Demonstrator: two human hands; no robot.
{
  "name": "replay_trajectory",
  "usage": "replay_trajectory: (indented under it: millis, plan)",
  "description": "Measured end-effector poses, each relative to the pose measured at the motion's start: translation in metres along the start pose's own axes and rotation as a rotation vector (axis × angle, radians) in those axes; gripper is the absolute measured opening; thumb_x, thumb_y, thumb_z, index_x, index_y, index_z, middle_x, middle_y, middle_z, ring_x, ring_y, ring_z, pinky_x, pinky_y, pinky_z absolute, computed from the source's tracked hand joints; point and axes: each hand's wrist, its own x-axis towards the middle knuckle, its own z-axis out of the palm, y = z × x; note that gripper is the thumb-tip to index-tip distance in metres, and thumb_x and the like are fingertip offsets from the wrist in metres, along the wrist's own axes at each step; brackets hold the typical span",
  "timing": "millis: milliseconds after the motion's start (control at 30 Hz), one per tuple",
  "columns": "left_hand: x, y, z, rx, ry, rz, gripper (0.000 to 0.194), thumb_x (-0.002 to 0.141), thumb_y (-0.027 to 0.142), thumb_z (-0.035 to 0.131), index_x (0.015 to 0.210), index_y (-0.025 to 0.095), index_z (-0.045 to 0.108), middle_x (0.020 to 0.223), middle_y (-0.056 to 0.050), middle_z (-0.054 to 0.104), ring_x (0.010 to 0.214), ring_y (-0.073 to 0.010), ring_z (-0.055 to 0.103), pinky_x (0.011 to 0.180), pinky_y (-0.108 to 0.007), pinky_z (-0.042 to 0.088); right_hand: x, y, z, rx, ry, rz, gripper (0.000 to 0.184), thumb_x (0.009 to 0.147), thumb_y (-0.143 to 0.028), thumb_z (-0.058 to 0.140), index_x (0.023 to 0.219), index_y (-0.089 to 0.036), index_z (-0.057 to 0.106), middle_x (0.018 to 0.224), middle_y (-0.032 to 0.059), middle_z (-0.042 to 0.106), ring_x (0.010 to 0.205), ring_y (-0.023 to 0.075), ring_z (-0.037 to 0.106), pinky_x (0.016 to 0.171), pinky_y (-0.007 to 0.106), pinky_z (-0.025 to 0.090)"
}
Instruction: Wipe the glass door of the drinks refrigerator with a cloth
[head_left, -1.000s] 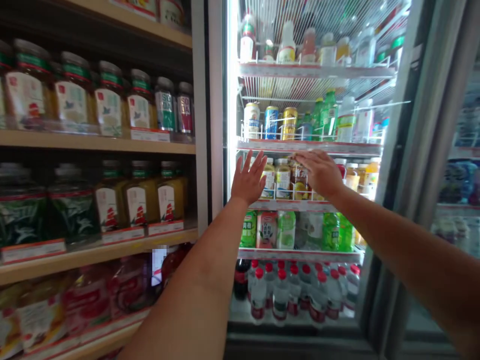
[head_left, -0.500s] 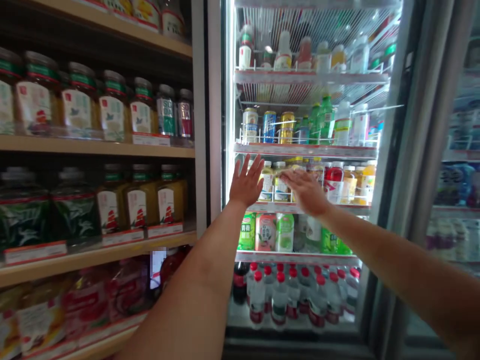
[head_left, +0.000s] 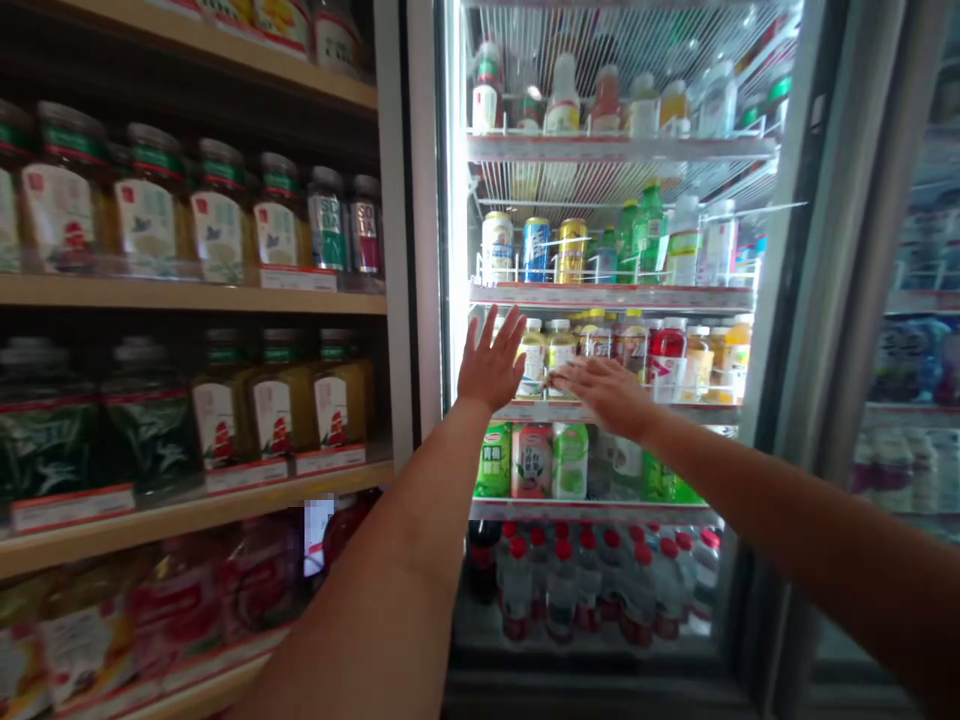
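Both my arms stretch forward toward a lit drinks fridge. My left hand (head_left: 491, 360) is raised with its fingers spread, empty, in front of the fridge's left side. Beside its fingertips is a pale-labelled bottle (head_left: 532, 357) on the third shelf down. My right hand (head_left: 604, 392) lies flat in the air, palm down, fingers stretched to the left and holding nothing. Behind it stand a yellowish bottle (head_left: 560, 343) and a red-drink bottle (head_left: 667, 361). Cartons, among them a green carton (head_left: 570, 460), are just below. Whether either hand touches the fridge I cannot tell.
Wooden shelves (head_left: 300, 300) with large juice bottles (head_left: 217, 215) line the left. Cans such as a blue can (head_left: 535, 250) fill a higher fridge shelf. Several red-capped bottles (head_left: 561, 590) stand at the bottom. The fridge frame (head_left: 817, 350) bounds the right.
My right hand has moved slightly left and down, its fingers now lower before the bottles. My left hand stays nearly still, fingers spread. The view has shifted a little.
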Motion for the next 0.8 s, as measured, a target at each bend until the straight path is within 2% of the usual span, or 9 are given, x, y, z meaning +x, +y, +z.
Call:
replay_trajectory:
  millis: [100, 133, 167, 300, 333, 467, 633, 800]
  plan:
    - [0.0, 0.0, 0.0, 0.003, -0.004, -0.002, 0.06, 0.107, 0.027, 0.046, 0.165, 0.016, 0.034, 0.172, -0.007, 0.026, 0.162, -0.0303, 0.004, 0.135, -0.06, 0.009, 0.009, 0.01, -0.005, -0.039, 0.104, 0.19, 0.046, 0.095, -0.003, 0.046, 0.133, -0.013, 0.07, 0.136, 0.0147, 0.067, 0.126, 0.0304, 0.055, 0.11, 0.051, 0.044]
    - [0.0, 0.001, 0.0, 0.001, -0.007, -0.001, 0.06, 0.107, 0.027, 0.046, 0.165, 0.016, 0.034, 0.172, -0.007, 0.026, 0.162, -0.0303, 0.004, 0.135, -0.059, 0.009, 0.011, 0.01, -0.006, -0.044, 0.112, 0.209, 0.045, 0.094, -0.002, 0.046, 0.13, -0.011, 0.071, 0.134, 0.0169, 0.067, 0.123, 0.0313, 0.055, 0.108, 0.052, 0.044]
    - [0.001, 0.001, 0.0, 0.0, -0.011, -0.002, 0.06, 0.107, 0.027, 0.046, 0.165, 0.016, 0.034, 0.172, -0.006, 0.026, 0.162, -0.0302, 0.005, 0.135, -0.059, 0.009, 0.011, 0.008, -0.006, -0.038, 0.097, 0.188, 0.042, 0.093, -0.003, 0.048, 0.126, -0.011, 0.072, 0.132, 0.0164, 0.068, 0.121, 0.0307, 0.057, 0.107, 0.05, 0.045]
    - [0.001, 0.002, -0.002, -0.025, -0.022, -0.022, 0.06, 0.107, 0.026, 0.045, 0.165, 0.018, 0.034, 0.172, -0.006, 0.026, 0.162, -0.0298, 0.005, 0.135, -0.059, 0.009, 0.008, -0.007, -0.004, 0.023, -0.027, -0.006, 0.032, 0.089, -0.007, 0.06, 0.112, -0.023, 0.077, 0.124, 0.0026, 0.073, 0.115, 0.0222, 0.06, 0.099, 0.036, 0.049]
    - [0.001, 0.002, -0.002, -0.033, -0.026, -0.027, 0.061, 0.107, 0.026, 0.045, 0.166, 0.018, 0.034, 0.172, -0.006, 0.026, 0.162, -0.03, 0.005, 0.135, -0.06, 0.009, 0.008, -0.007, -0.004, 0.022, -0.025, 0.003, 0.033, 0.091, -0.007, 0.059, 0.114, -0.023, 0.076, 0.125, 0.0028, 0.072, 0.116, 0.0224, 0.06, 0.1, 0.036, 0.049]
    - [0.001, 0.002, -0.004, -0.043, -0.041, -0.022, 0.06, 0.107, 0.027, 0.045, 0.166, 0.017, 0.034, 0.172, -0.008, 0.025, 0.162, -0.0306, 0.004, 0.134, -0.062, 0.009, 0.012, -0.002, -0.006, -0.027, 0.051, 0.172, 0.035, 0.094, -0.004, 0.049, 0.116, -0.012, 0.075, 0.126, 0.0149, 0.069, 0.12, 0.0303, 0.055, 0.107, 0.049, 0.043]
    - [0.001, 0.002, -0.003, -0.022, -0.043, -0.02, 0.059, 0.108, 0.028, 0.043, 0.165, 0.016, 0.034, 0.172, -0.007, 0.024, 0.162, -0.0297, 0.003, 0.134, -0.061, 0.009, 0.018, -0.006, -0.004, 0.03, -0.045, -0.003, 0.025, 0.091, -0.009, 0.063, 0.106, -0.022, 0.078, 0.119, 0.0042, 0.073, 0.115, 0.0226, 0.059, 0.1, 0.035, 0.046]
    - [0.0, 0.002, -0.003, -0.016, -0.041, -0.017, 0.06, 0.108, 0.029, 0.044, 0.165, 0.016, 0.034, 0.172, -0.007, 0.025, 0.162, -0.0302, 0.002, 0.134, -0.061, 0.009, 0.019, -0.007, -0.002, -0.021, 0.085, 0.173, 0.034, 0.097, -0.003, 0.046, 0.115, -0.011, 0.075, 0.123, 0.0157, 0.07, 0.117, 0.0292, 0.056, 0.104, 0.046, 0.042]
